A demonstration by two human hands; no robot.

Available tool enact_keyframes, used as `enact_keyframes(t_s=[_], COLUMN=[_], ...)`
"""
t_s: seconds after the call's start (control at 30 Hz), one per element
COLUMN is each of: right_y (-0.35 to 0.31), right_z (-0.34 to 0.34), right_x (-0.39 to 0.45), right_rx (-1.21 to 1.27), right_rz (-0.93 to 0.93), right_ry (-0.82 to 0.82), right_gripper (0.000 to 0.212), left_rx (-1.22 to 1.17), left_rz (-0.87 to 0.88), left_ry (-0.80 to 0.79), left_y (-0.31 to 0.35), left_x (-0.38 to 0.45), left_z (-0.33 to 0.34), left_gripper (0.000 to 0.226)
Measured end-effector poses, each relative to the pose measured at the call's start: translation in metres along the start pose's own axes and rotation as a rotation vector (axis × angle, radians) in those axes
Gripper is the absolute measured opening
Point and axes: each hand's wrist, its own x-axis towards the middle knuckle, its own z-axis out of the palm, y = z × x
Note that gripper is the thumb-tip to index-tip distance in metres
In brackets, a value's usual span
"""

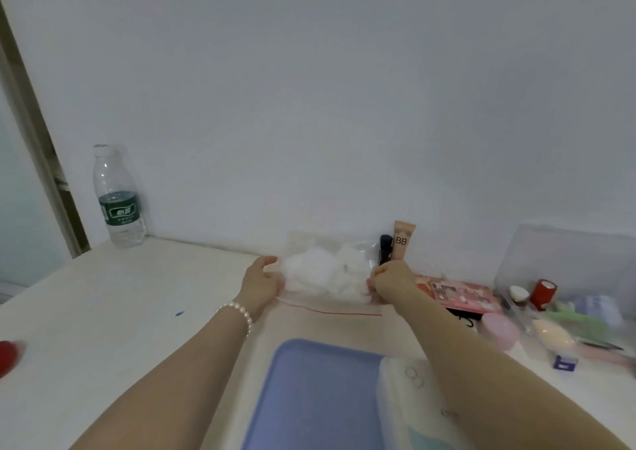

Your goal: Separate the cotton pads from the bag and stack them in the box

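Note:
A clear zip bag [344, 303] with a red seal line lies on the white table near the back wall, its mouth toward me. White cotton pads [323, 272] fill it in a loose heap. My left hand [263, 282] holds the bag's left side with fingers curled round it. At the bag's right edge my right hand [390, 277] pinches the plastic. Close to me lies a blue tray-like lid [309, 398], and a clear plastic box [409, 398] sits at its right, partly hidden by my right arm.
A water bottle [118, 196] stands at the back left. A BB cream tube [402, 241] and a black tube [385, 250] lean on the wall behind the bag. Cosmetics, a pink palette [464, 294] and a clear organiser [568, 267] crowd the right. A red object [7, 356] sits at the left edge.

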Motion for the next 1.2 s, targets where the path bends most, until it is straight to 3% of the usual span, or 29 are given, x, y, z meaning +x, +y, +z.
enact_keyframes(t_s=[0.1,0.17,0.2,0.27,0.4,0.47,0.53,0.67,0.8,0.9,1.07,1.2], right_y=[0.008,0.009,0.007,0.006,-0.001,-0.003,0.0,0.01,0.01,0.006,0.001,0.017], right_z=[0.012,0.019,0.021,0.022,0.019,0.026,0.034,0.038,0.037,0.029,-0.029,-0.09], right_x=[0.007,0.008,0.007,0.002,-0.02,-0.023,-0.02,-0.011,-0.006,-0.015,-0.047,-0.086], right_rx=[-0.131,-0.19,-0.242,-0.429,-0.732,-0.909,-1.002,-1.002,-0.972,-0.937,-0.715,-0.707], right_rz=[-0.006,-0.004,-0.005,-0.043,-0.432,-0.613,-0.547,-0.325,-0.283,-0.272,-0.326,-0.273], right_ry=[-0.1,-0.109,-0.076,0.05,0.231,0.09,-0.128,-0.328,-0.385,-0.419,-0.309,-0.228], right_gripper=[0.021,0.009,0.005,0.021,0.033,0.038,0.051,0.061,0.064,0.063,0.043,0.042], left_rx=[0.164,0.276,0.345,0.494,0.935,1.118,1.207,1.199,1.123,1.244,1.317,1.058], left_rz=[0.101,0.14,0.169,0.269,0.548,0.571,0.489,0.359,0.311,0.299,0.503,0.536], left_ry=[0.012,-0.001,-0.007,0.015,-0.008,-0.125,-0.243,-0.357,-0.421,-0.412,-0.209,-0.325], left_y=[-0.013,-0.02,-0.022,-0.021,-0.003,0.001,0.002,-0.005,-0.006,-0.003,0.013,0.036], left_x=[0.007,0.007,0.006,0.0,-0.008,-0.009,-0.008,-0.004,0.0,-0.003,-0.04,-0.095], left_z=[0.002,-0.001,-0.002,-0.003,0.013,0.026,0.037,0.046,0.043,0.043,0.044,0.045], left_gripper=[0.044,0.049,0.055,0.062,0.051,0.063,0.056,0.057,0.057,0.059,0.064,0.06])
